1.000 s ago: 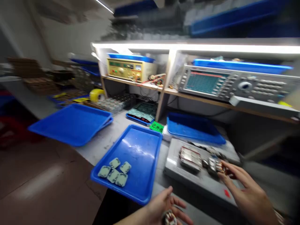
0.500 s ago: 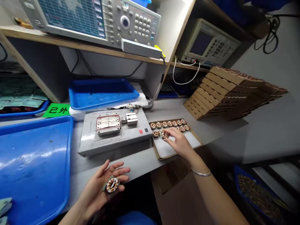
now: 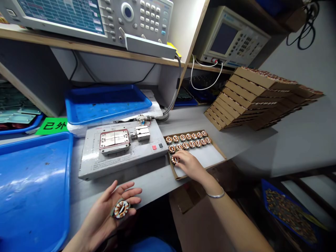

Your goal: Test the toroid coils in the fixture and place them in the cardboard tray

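Note:
My left hand (image 3: 111, 206) is palm up with its fingers spread, and a copper-wound toroidal coil (image 3: 121, 209) on a greenish base rests in it. Over the left side of a shallow cardboard box (image 3: 177, 177), my right hand (image 3: 190, 164) pinches another toroidal coil (image 3: 175, 160) between thumb and fingers. That coil is low over the white lining, in front of the rows; whether it touches the lining I cannot tell. Behind it, two rows of similar coils (image 3: 185, 145) stand in the box. My right fingers partly cover the front row.
Left of the box sits a grey test fixture (image 3: 123, 159) with a red and a black button. Blue trays (image 3: 34, 196) lie at the left and behind the fixture. Stacked cardboard boxes (image 3: 231, 99) stand at the back right. Instruments (image 3: 232, 38) occupy the shelves above.
My right hand has moved from the second row toward the box's front left, bringing a coil there. My left hand still carries its coil. The view has shifted slightly.

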### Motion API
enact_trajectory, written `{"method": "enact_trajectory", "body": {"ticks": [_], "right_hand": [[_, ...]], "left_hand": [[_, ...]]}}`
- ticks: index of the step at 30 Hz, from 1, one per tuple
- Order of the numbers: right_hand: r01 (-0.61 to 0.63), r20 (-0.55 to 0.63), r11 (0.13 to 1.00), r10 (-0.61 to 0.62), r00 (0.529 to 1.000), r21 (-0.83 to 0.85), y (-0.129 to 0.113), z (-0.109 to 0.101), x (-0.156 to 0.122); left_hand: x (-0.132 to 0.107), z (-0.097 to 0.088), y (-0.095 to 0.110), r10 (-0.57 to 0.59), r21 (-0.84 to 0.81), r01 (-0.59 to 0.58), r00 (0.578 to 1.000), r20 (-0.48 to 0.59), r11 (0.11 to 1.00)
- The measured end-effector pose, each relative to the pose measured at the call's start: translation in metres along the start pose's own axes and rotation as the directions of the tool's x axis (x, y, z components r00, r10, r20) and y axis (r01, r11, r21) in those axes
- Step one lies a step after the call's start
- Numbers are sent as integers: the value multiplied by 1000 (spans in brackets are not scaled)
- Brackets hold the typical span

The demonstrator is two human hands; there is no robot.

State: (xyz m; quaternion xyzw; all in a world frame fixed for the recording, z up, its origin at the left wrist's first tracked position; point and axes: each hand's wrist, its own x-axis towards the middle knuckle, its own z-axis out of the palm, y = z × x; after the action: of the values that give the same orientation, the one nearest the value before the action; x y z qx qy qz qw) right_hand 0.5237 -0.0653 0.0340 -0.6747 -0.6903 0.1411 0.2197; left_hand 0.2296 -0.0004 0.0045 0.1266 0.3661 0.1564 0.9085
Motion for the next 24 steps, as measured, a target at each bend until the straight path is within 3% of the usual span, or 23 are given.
{"method": "enact_trajectory", "body": {"ticks": [7,10,12,14,17,19,22,24], "right_hand": [[39,11,999,-39,999,-21,4,-1,-2],[26,-1,996,-26,1000,-81,-5,-8,-4],[29,-68,993,-37,997,-118,-25,-11,-3],[110,-84,992,-115,990,-64,-55,-7,0],[302,65,944,-312,948,136,-107,17,6],[352,173,918,-382,908,182,-134,40,10],[382,260,914,-406,876,140,-155,64,20],[406,232,898,-437,869,172,-157,65,35]], "left_hand": [[-2,1,2,-9,4,9,1000,-1,1000],[-3,1,3,-7,-8,7,1000,-4,1000],[-4,4,3,-8,-25,9,1000,12,1000],[-6,8,4,-7,-59,10,998,55,998],[-10,15,5,8,-145,14,989,148,989],[-14,17,6,27,-194,4,988,154,981],[-21,12,6,81,-241,-54,991,106,969],[-24,5,6,141,-279,-102,982,124,955]]}}
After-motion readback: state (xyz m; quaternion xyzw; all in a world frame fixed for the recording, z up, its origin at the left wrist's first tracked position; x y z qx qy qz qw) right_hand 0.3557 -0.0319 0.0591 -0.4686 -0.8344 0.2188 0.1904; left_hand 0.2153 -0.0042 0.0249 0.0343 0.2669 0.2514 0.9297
